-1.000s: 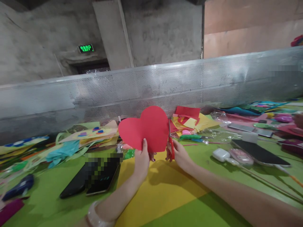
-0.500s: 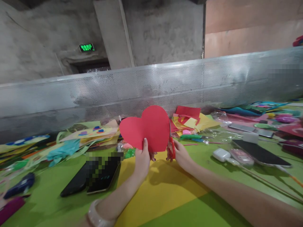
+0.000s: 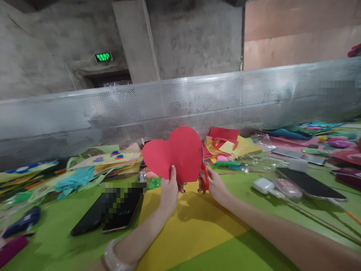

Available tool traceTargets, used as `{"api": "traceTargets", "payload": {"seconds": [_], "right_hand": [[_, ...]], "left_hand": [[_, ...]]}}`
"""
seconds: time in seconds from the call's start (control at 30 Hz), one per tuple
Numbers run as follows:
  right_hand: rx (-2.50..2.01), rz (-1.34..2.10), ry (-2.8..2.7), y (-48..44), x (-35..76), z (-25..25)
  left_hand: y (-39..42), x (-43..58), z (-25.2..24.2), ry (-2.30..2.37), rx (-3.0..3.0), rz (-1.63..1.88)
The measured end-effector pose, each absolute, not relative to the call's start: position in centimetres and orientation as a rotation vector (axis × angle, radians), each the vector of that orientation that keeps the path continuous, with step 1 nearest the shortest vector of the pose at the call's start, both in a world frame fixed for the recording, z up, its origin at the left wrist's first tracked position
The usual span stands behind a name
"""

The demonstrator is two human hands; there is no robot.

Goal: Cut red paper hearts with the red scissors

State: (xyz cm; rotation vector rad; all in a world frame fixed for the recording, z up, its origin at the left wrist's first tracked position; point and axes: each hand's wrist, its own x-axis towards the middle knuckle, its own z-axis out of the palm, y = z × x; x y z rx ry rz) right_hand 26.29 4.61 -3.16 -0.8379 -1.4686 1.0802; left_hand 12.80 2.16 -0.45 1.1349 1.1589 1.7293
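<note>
Green table (image 3: 56,244), perforated metal panel (image 3: 197,98) beyond, and there, above the far end of the yellow sheet (image 3: 191,237), is the red paper heart (image 3: 184,154): smooth, plain, its broad right lobe rising higher than the smaller left one, a clear notch between! Left grip (image 3: 169,192) pinches it low, thumb across the front. Right grip (image 3: 213,184) curls tight round the red-handled scissors (image 3: 206,178), also above the sheet, blades upright along the heart's right edge. Dark phone (image 3: 124,216) left of the sheet; paper scraps (image 3: 229,143) pile beyond it, rightward.
</note>
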Motion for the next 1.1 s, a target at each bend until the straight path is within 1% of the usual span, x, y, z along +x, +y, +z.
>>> {"api": "traceTargets", "payload": {"seconds": [1.1], "right_hand": [[-0.822,1.136,-1.418,4.42,26.22,-3.11]], "left_hand": [[2.15,12.91,-0.50,1.148,1.095,1.731]]}}
